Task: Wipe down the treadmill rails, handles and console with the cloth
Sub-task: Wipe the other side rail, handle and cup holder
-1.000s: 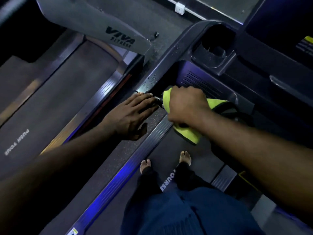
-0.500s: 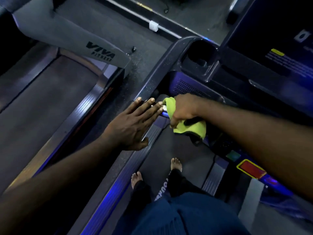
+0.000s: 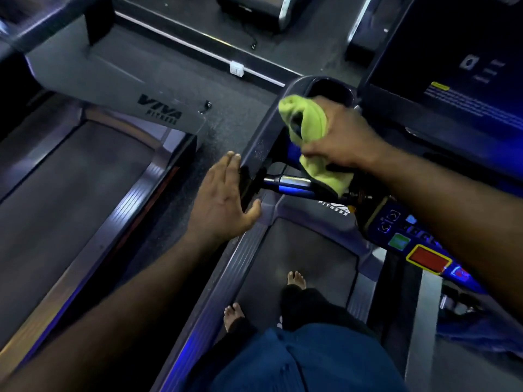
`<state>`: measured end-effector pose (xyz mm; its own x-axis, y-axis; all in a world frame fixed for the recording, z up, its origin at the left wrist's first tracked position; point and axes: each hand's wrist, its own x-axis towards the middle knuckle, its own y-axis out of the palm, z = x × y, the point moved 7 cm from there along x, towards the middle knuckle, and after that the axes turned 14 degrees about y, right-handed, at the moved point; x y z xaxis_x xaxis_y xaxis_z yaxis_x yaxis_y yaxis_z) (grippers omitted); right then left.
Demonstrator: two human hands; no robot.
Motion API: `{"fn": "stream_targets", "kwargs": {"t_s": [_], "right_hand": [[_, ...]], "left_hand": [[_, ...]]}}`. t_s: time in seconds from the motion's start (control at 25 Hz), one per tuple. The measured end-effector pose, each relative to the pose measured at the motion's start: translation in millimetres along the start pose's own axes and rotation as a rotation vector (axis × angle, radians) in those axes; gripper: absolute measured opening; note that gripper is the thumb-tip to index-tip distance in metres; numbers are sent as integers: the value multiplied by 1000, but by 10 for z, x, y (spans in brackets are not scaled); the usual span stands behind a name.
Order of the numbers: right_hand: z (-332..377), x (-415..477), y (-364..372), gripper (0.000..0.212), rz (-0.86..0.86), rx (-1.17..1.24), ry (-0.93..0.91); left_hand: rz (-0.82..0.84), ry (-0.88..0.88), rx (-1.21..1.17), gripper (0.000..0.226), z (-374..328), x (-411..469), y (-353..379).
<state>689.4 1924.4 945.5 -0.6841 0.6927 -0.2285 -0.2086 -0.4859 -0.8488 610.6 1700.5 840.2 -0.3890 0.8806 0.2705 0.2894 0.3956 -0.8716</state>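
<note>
Wiping the console arm beside the cup holder, your right hand bunches the green cloth, fingers clamped round it so the wad presses firm | your left hand braces on the arm's end, fingers straight and together, likely steadying your lean | chrome handle below the cloth lies uncovered.

A neighbouring treadmill lies to the left, its grey motor cover lettered VIVA FITNESS. Dark speckled floor runs beside it. Farther off, a small white box sits on a pale floor strip.
</note>
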Motion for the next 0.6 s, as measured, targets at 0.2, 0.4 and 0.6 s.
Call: {"fn": "stream_targets", "kwargs": {"t_s": [0.2, 0.4, 0.6], "right_hand": [[549, -66, 1218, 98, 345, -508, -535], [512, 304, 1366, 52, 208, -194, -551], [526, 1063, 1103, 46, -85, -366, -573]], "left_hand": [[-71, -422, -344, 125, 382, -60, 59], [99, -500, -387, 131, 395, 26, 184], [271, -413, -237, 118, 336, 105, 289]]}}
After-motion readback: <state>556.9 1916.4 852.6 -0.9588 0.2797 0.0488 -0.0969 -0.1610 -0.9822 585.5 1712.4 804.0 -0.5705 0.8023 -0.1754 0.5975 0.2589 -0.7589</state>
